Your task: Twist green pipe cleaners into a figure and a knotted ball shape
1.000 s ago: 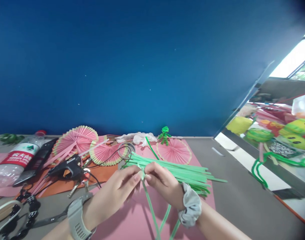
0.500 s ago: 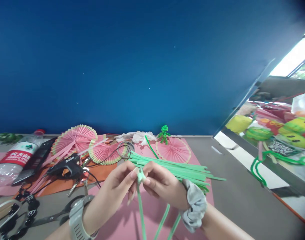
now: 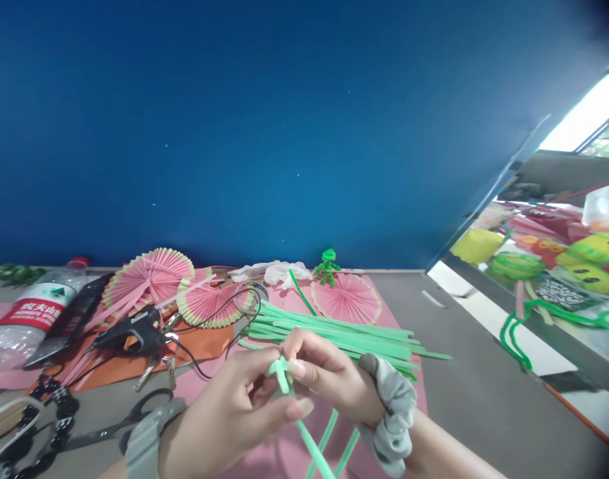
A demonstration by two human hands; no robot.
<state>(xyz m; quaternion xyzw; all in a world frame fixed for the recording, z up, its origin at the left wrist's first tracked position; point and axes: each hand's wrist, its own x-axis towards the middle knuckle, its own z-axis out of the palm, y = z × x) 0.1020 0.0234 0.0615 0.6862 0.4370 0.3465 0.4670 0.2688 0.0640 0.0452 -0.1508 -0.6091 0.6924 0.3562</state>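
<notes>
Both hands meet low in the middle of the head view around a pale green pipe cleaner (image 3: 283, 377) bent and twisted at its top. My left hand (image 3: 229, 406) curls around it from the left, thumb stretched across in front. With thumb and index finger, my right hand (image 3: 327, 376) pinches the twisted part. A long tail runs down from the hands toward the lower edge, beside two more green strands (image 3: 325, 439). Just beyond the fingers lies a bundle of pale green pipe cleaners (image 3: 334, 330). Parts of the fingers hide the twist.
A small green figure (image 3: 327, 268) stands behind the bundle near a pink paper fan (image 3: 347, 299). To the left are a glue gun (image 3: 134, 332), keys (image 3: 170, 366), scissors (image 3: 104, 432) and a plastic bottle (image 3: 34, 316). A blue partition (image 3: 284, 133) rises at the back.
My left hand has turned and moved lower, its thumb now stretched to the right. The pipe cleaner's twisted top has tilted, and its tail slants down to the right.
</notes>
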